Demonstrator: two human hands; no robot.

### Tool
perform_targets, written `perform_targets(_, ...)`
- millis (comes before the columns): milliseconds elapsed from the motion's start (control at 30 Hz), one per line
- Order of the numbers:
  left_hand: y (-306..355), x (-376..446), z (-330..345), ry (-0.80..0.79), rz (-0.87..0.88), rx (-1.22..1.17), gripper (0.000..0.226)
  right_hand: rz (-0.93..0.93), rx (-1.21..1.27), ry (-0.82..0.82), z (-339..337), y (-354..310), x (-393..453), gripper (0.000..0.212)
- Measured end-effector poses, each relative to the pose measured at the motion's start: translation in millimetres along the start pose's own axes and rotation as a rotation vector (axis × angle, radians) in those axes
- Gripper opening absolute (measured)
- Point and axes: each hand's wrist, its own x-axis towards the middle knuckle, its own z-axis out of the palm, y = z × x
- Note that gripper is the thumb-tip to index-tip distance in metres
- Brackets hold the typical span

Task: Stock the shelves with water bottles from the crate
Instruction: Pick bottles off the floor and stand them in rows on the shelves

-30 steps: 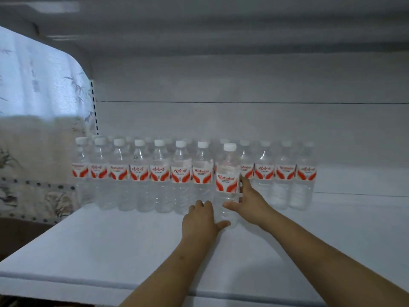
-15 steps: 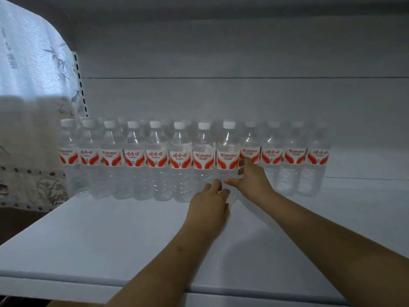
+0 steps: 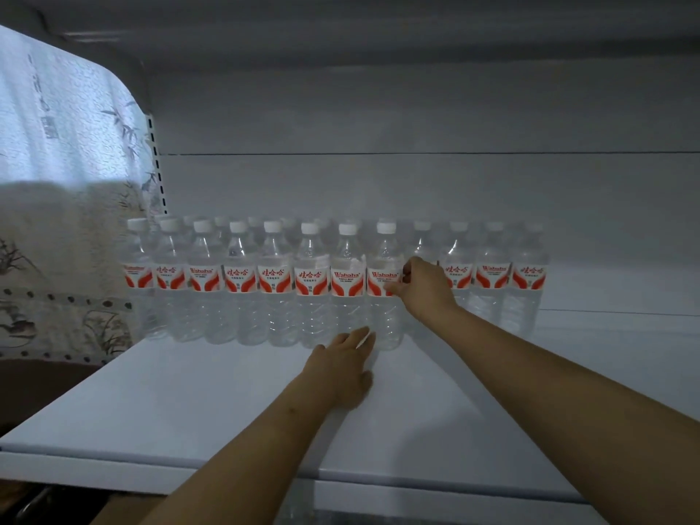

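Observation:
A clear water bottle with a white cap and a red-and-white label stands at the right end of the front row of bottles on the white shelf. My right hand holds it at the label, thumb on the front and fingers round its right side. My left hand lies open and flat on the shelf, fingertips at the base of that bottle. More bottles stand in the row behind, running on to the right. No crate is in view.
The shelf's back wall rises right behind the bottles, and another shelf hangs low overhead. A slotted upright and a patterned curtain close off the left side. Bare shelf surface lies in front of the rows and at the far right.
The bottle has been pushed back from in front of the row into line with it. My left hand slid forward and flattened at its base; my right hand stayed on its label.

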Motion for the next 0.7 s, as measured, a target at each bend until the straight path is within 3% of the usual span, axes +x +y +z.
perform_targets(100,13,-8,-16,-0.003,-0.05,-0.155,0.06,0.032,0.007,-0.003,-13,-4,-17,0.029)
perform_targets(167,30,-18,-23,0.018,-0.052,-0.263,0.059,0.004,-0.012,0.017,-28,-7,-28,0.043)
perform_targets(267,66,-38,-33,0.096,0.002,-0.343,0.057,-0.031,-0.064,0.051,-60,-8,-49,0.06)
perform_targets(400,125,-67,-48,0.195,0.123,-0.553,0.05,-0.067,-0.077,0.061,-114,-3,-89,0.061)
perform_targets(567,222,-111,-36,0.292,0.321,-0.693,0.028,-0.13,-0.074,0.19,-177,39,-175,0.038)
perform_targets(633,265,-126,-11,0.235,0.378,-0.698,0.023,-0.139,-0.093,0.239,-197,70,-221,0.026)
perform_targets(700,308,-142,31,0.075,0.47,-0.649,0.019,-0.102,-0.122,0.265,-206,112,-269,0.019)
